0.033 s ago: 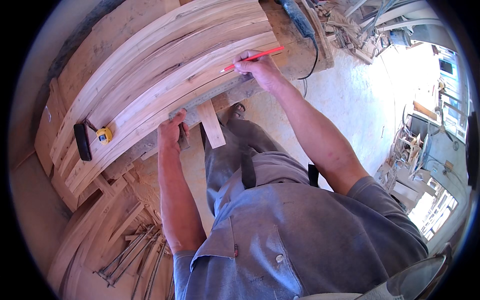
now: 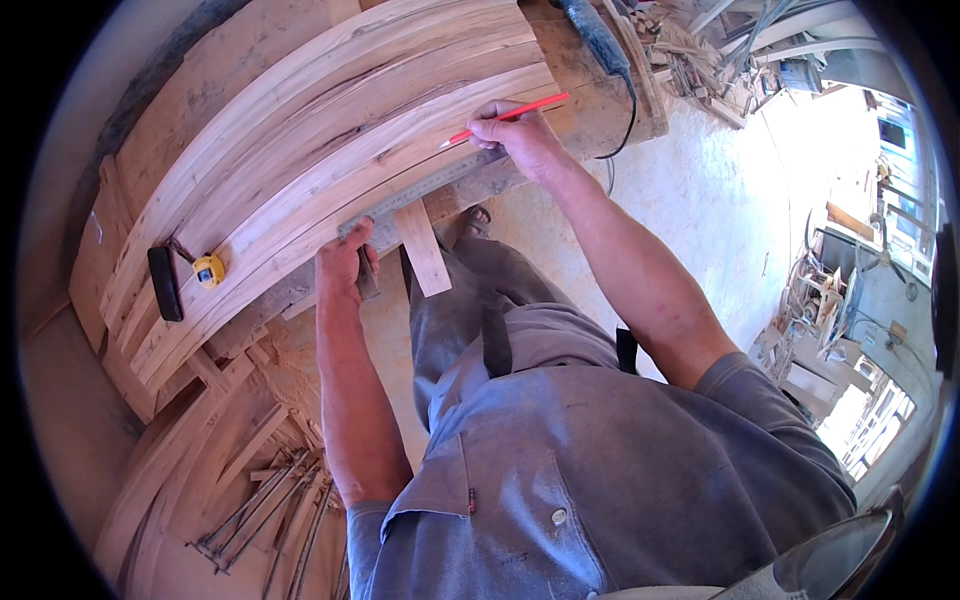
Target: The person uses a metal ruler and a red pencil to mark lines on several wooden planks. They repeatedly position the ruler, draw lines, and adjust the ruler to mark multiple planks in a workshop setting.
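In the head view, the curved boards (image 2: 330, 112) lie side by side on the desk (image 2: 592, 98), a metal ruler (image 2: 430, 182) along their near edge. The left hand (image 2: 343, 262) has its fingers clamped on the ruler's left end; the right hand (image 2: 518, 137) pinches 1 red pencil (image 2: 538, 104), its tip at or just above the wood. Laying out the boards seems done; marking appears left, though any drawn lines are too fine to tell.

The bare left hand (image 2: 343, 265), between 9 and 10 o'clock, curls its fingers, the bare left forearm (image 2: 352, 390) pointing toward 12. The bare right hand (image 2: 514, 136), near 12 o'clock, pinches, the bare right forearm (image 2: 622, 240) slanting toward 11.
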Available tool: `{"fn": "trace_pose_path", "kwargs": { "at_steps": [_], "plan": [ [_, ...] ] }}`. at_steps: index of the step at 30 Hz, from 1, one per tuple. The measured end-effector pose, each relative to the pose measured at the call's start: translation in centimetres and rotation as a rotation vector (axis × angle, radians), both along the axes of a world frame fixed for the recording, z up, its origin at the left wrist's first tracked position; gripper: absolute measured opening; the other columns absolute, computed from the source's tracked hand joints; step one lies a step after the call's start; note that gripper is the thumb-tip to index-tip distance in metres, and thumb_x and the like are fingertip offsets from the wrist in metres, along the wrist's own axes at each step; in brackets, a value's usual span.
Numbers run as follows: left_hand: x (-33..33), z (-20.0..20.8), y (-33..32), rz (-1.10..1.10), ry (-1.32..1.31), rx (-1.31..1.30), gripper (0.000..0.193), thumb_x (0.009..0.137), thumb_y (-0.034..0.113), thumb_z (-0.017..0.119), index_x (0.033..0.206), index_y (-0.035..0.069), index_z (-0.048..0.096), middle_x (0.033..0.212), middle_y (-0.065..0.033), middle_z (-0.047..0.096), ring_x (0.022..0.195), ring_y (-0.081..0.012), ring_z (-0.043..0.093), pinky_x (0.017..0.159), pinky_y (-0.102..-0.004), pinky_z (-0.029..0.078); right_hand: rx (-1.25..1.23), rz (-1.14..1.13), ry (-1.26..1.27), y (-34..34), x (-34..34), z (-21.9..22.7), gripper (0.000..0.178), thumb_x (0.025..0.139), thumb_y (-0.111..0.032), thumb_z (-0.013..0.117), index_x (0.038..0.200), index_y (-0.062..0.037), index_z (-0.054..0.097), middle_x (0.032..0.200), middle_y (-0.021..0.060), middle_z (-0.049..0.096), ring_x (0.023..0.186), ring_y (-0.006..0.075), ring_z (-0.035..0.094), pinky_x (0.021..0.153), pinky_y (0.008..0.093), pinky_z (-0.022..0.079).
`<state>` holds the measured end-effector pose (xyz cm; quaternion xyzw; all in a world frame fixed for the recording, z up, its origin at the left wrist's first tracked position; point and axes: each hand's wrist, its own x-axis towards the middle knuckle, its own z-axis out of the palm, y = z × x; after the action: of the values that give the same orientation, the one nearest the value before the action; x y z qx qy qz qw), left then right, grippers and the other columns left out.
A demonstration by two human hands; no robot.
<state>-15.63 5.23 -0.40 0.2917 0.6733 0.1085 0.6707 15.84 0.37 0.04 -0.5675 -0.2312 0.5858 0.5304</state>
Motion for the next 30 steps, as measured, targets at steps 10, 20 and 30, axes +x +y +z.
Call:
{"fn": "trace_pose_path", "kwargs": {
  "at_steps": [10,20,30],
  "plan": [
    [0.1,0.0,0.0,0.002,0.008,0.017,0.032,0.086,0.028,0.078,0.098,0.001,0.064,0.058,-0.0063,0.059,0.042,-0.0167,0.052,0.04,-0.0317,0.041,-0.027,0.215,-0.422,0.1,-1.2,0.6,0.015,0.086,-0.015,0.07,0.089,-0.0009,0.072,0.082,0.0034,0.069,0.075,0.0085,0.063,0.071,0.0257,0.051],
    [0.2,0.3,0.0,0.012,0.012,-0.001,0.031,0.086,0.028,0.079,0.098,0.003,0.065,0.058,-0.0056,0.058,0.042,-0.0165,0.052,0.04,-0.0319,0.042,0.028,0.18,-0.324,-0.1,-1.2,-0.3,0.011,0.084,-0.012,0.073,0.089,-0.0026,0.073,0.085,0.0029,0.071,0.079,0.0085,0.062,0.071,0.0268,0.05],
    [0.0,-0.2,0.0,0.005,0.0,0.01,0.034,0.086,0.028,0.078,0.104,0.004,0.063,0.058,-0.0055,0.058,0.043,-0.0165,0.053,0.04,-0.032,0.043,-0.008,0.214,-0.327,-0.1,-1.1,-0.9,0.013,0.085,-0.013,0.074,0.093,-0.003,0.074,0.09,0.0038,0.072,0.084,0.0099,0.064,0.077,0.0276,0.052]
  ]
}}
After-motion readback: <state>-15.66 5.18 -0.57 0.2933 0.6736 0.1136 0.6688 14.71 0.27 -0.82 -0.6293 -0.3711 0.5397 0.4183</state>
